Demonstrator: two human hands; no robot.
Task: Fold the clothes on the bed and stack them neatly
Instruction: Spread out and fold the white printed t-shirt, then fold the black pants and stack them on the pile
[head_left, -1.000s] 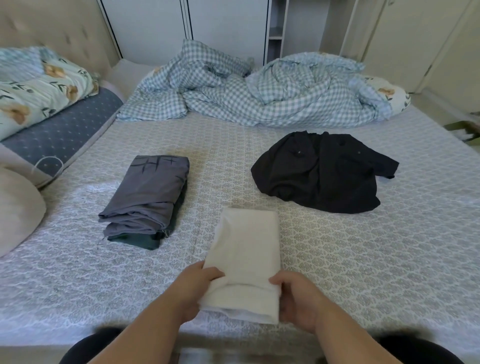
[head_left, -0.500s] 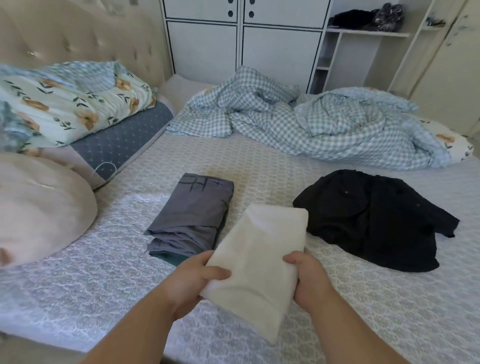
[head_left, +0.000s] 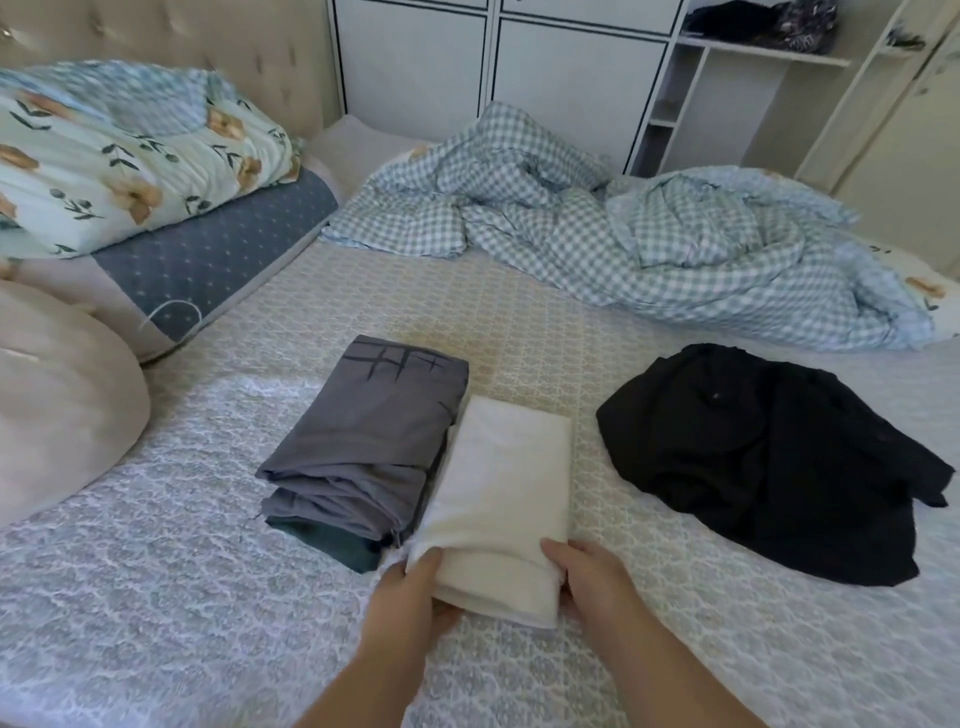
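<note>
1. Bed (head_left: 156, 597), patterned cover, is carrying all the items below.
2. Checked blanket (head_left: 597, 234) is lying crumpled along the far side.
3. Black garment (head_left: 769, 467) is lying unfolded at the right, apart from the folded items.
4. Grey folded clothes (head_left: 363, 436) are sitting stacked on a dark green piece, left of centre.
5. White folded cloth (head_left: 498, 499) is leaning its left edge against the grey stack, near end raised off the cover.
6. Left hand (head_left: 410, 597) is reaching forward, thumb on top and fingers curled beneath, gripping the cloth's near left corner.
7. Right hand (head_left: 597, 582) is gripping the near right corner, thumb lying across the top.
</note>
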